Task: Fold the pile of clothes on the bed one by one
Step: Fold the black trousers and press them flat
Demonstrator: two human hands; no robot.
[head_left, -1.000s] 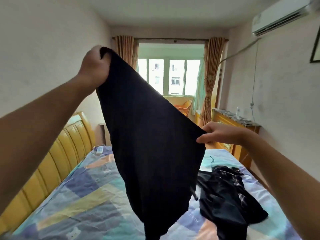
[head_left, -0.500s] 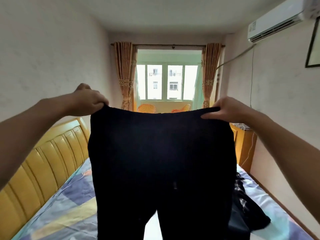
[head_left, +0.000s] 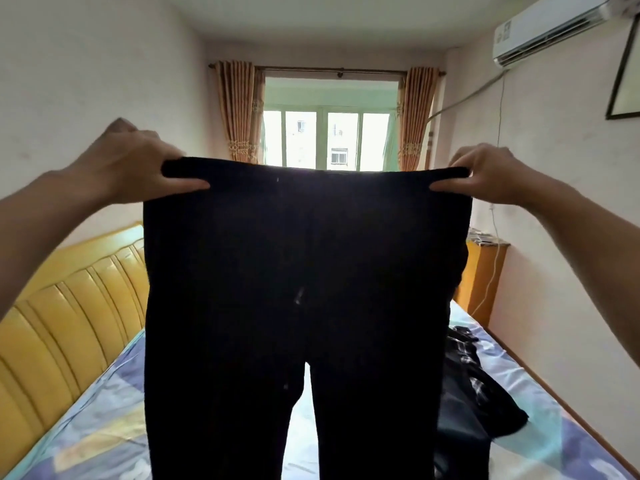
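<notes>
A pair of black knit trousers hangs spread wide in the centre of the frame, waistband level at mid-height and both legs dropping out of view at the bottom edge. The left hand pinches the waistband's left corner, thumb stretched across the near side of the cloth, forearm reaching in from the left edge. The right hand grasps the right corner the same way, forearm entering from the right. Behind, at lower right, a heap of dark clothes lies on the bed's pastel patchwork sheet, beside a yellow padded headboard at left.
</notes>
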